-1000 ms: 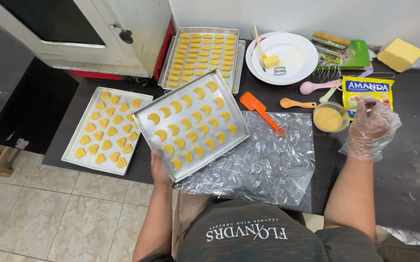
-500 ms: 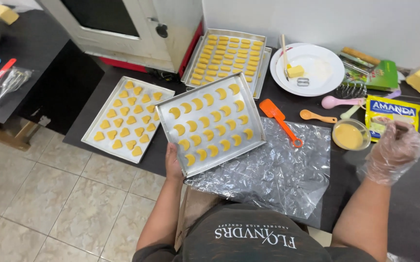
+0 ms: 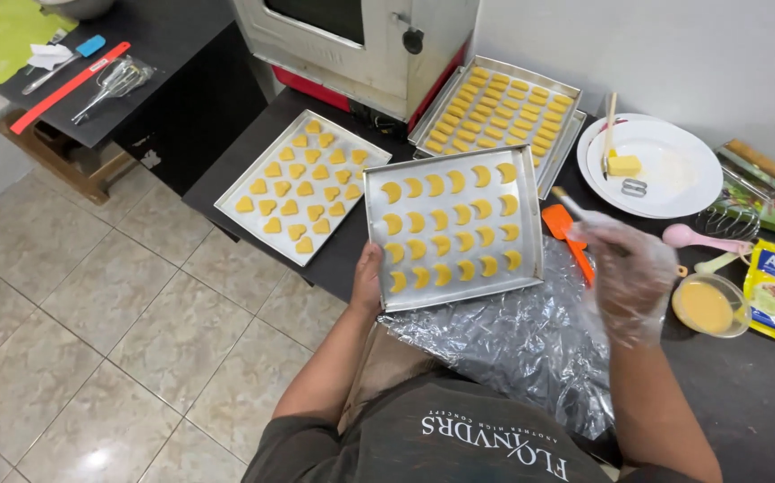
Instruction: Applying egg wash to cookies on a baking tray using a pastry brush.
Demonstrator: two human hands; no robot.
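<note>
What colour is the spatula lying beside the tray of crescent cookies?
Orange; the spatula shows best in the head view, partly behind the gloved right hand.

The left hand (image 3: 368,279) gripped a silver metal tray (image 3: 530,268) of yellow crescent cookies (image 3: 445,228). Left of that hand lay another silver tray (image 3: 232,190) with yellow heart cookies (image 3: 302,188). The right hand (image 3: 624,268) wore a clear, glossy plastic glove. Just left of it sat an orange spatula (image 3: 559,224); below it, crinkled silvery foil (image 3: 512,344). To its right stood a clear bowl of pale yellow glaze (image 3: 707,306), and above it a white plate (image 3: 673,170).
</note>
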